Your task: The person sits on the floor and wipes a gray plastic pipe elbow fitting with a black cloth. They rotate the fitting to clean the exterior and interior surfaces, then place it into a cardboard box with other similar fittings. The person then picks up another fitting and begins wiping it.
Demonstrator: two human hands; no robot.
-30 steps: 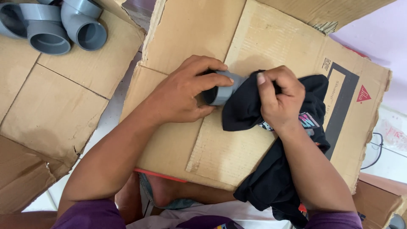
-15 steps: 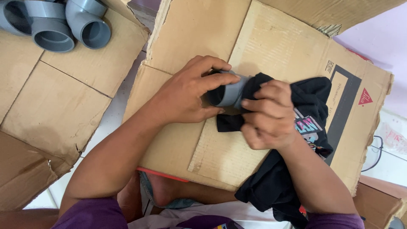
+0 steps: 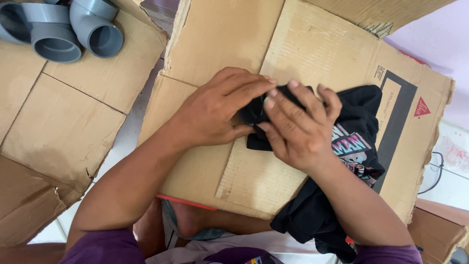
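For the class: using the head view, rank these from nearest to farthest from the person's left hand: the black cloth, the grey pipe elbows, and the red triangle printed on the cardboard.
1. Black cloth: touching the left hand, on its right.
2. Grey pipe elbows: upper left corner.
3. Red triangle: far right on the cardboard.

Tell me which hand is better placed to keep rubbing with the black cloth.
Probably the right hand: it lies spread over the black cloth, pressing it against whatever the left hand grips. That object is hidden now, so the left looks better kept as the steadying hold above the flattened cardboard box.
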